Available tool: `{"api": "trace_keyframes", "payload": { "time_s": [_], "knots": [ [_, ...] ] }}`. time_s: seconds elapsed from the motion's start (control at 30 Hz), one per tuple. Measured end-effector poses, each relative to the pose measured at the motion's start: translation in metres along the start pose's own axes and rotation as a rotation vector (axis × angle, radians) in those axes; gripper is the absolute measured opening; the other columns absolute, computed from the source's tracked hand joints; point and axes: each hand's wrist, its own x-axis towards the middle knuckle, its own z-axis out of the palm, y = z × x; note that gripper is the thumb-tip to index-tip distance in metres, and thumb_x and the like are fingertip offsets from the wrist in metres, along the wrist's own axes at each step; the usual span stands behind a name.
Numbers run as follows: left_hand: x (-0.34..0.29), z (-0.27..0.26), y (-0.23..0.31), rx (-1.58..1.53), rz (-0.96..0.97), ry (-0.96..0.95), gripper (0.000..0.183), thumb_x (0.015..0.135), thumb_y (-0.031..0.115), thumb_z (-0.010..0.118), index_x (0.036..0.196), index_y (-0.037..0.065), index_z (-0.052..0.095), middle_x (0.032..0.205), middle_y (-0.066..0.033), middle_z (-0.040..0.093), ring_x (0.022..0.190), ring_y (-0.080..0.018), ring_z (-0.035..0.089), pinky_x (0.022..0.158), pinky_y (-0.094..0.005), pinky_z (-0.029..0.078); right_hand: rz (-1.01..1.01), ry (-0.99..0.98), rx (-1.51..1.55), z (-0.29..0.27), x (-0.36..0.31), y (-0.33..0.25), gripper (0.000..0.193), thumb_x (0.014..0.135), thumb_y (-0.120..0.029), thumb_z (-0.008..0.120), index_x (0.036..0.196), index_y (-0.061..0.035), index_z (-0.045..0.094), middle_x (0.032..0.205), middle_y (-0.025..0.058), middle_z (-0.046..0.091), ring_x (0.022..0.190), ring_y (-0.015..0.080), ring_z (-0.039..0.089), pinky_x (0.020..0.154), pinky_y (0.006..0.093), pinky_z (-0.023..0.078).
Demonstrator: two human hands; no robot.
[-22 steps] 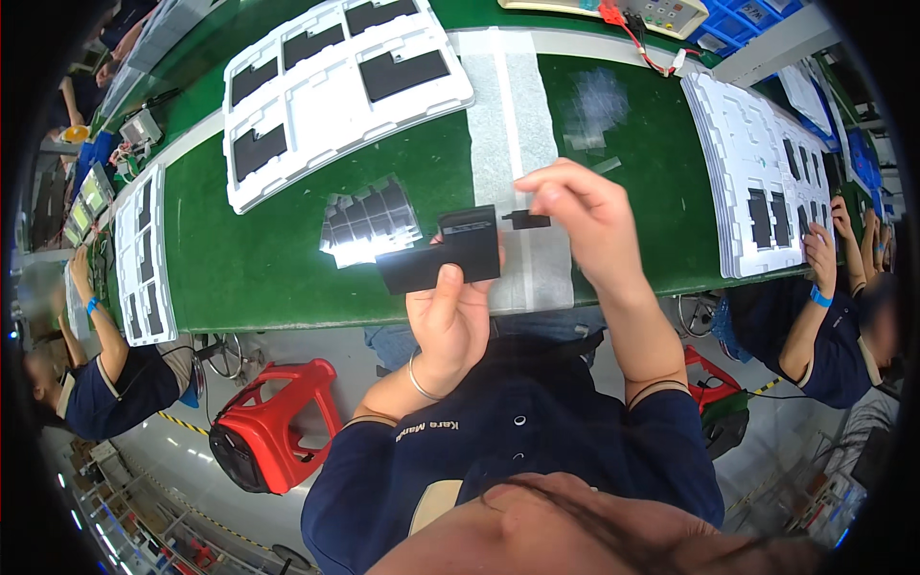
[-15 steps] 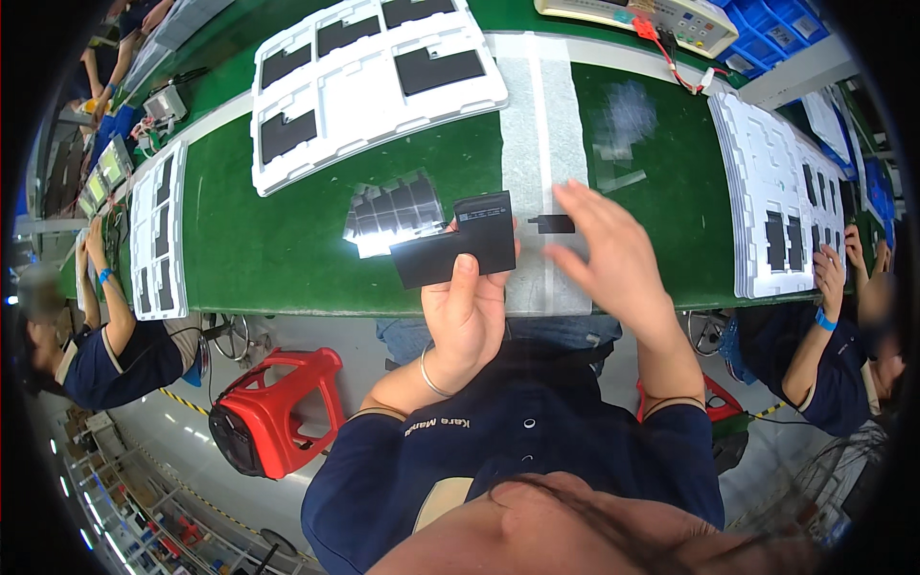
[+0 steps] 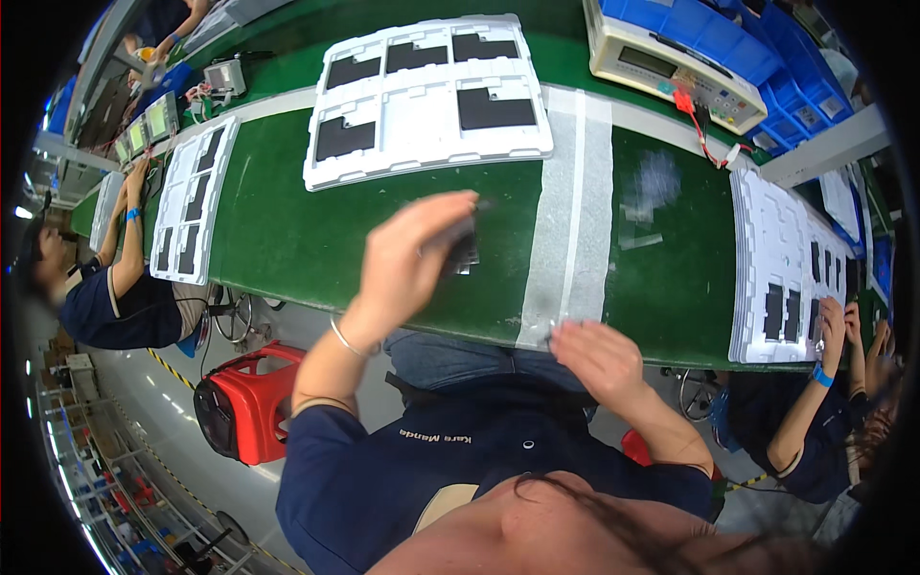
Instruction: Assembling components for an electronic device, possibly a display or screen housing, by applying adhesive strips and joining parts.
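Note:
My left hand (image 3: 407,259) is raised over the green bench, back of the hand up and blurred, fingers pressed together and pointing right. A dark edge shows at its fingertips; what it holds is mostly hidden. Below those fingers lies part of a shiny dark film sheet (image 3: 467,261). My right hand (image 3: 604,360) is closed at the bench's near edge, by the pale mat strip (image 3: 565,230). At its fingertips a small dark piece (image 3: 550,335) shows, too blurred to name. Beyond my left hand is a white tray (image 3: 414,120) with several flat black L-shaped pieces (image 3: 495,110).
At the back right stand a bench instrument (image 3: 671,72) with red leads and blue bins (image 3: 747,43). White trays (image 3: 757,278) are stacked at right, beside a co-worker's hand (image 3: 832,321). Another tray (image 3: 182,216) lies at left near another co-worker. Behind the bench is a red stool (image 3: 254,407).
My left hand has turned over and moved left; its black L-shaped piece is now mostly hidden. My right hand has drawn back to the bench edge. The small black piece left the mat. The view shifted.

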Motion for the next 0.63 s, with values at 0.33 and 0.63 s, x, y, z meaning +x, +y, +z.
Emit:
{"api": "trace_keyframes", "payload": {
  "time_s": [0.33, 0.63],
  "knots": [
    [0.061, -0.011, -0.093, 0.802, 0.062, -0.126, 0.025, 0.074, 0.002, 0.048, 0.094, 0.006, 0.062, 0.094, -0.0071, 0.064, 0.082, -0.0239, 0.062, 0.068, -0.0315, 0.051, 0.024, 0.157, 0.175, -0.001, 0.023, 0.005, 0.013, 0.061, 0.001, 0.063, 0.073, -0.0029, 0.061, 0.080, 0.0080, 0.064, 0.075, 0.0228, 0.063, 0.069, 0.0339, 0.050],
    [0.066, -0.018, -0.108, 0.770, -0.006, -0.368, 0.025, 0.079, 0.006, 0.051, 0.102, -0.001, 0.058, 0.115, -0.0167, 0.054, 0.107, -0.0306, 0.052, 0.085, -0.0361, 0.046, 0.135, 0.220, 0.200, -0.050, 0.064, 0.044, 0.019, 0.058, 0.009, 0.061, 0.070, -0.0051, 0.057, 0.082, 0.0054, 0.062, 0.092, 0.0291, 0.055, 0.075, 0.0364, 0.047]
  ]
}}
